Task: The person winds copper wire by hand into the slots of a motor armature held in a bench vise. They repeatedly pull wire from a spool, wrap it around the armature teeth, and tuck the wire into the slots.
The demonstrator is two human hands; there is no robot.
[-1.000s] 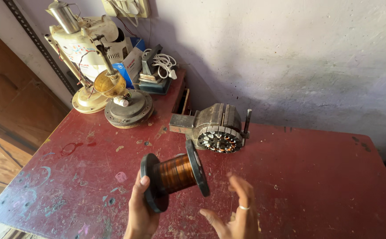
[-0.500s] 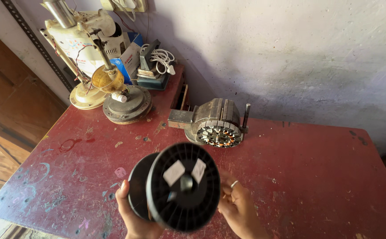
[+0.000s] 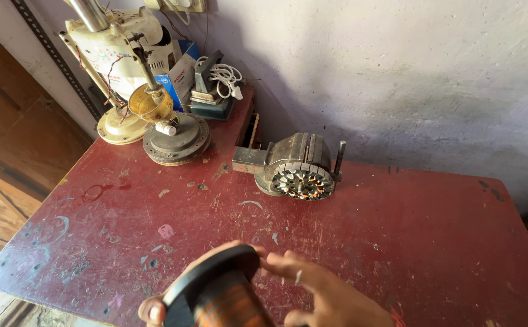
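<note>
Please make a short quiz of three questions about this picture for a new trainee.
1. True or false: the motor core lies on the red table, near the wall.
2. What touches the wire spool? A) both hands B) no hand C) a clamp
3. What colour is the wire on the spool?

Key:
1. True.
2. A: the left hand is under it, the right hand beside it.
3. Copper orange.

The bottom edge cuts off the copper-wire spool [image 3: 218, 297] and both hands: of the left hand [image 3: 155, 310] only fingertips peek from behind the spool's black flange, and the right hand [image 3: 321, 290] is motion-blurred (its grip unclear).
</note>
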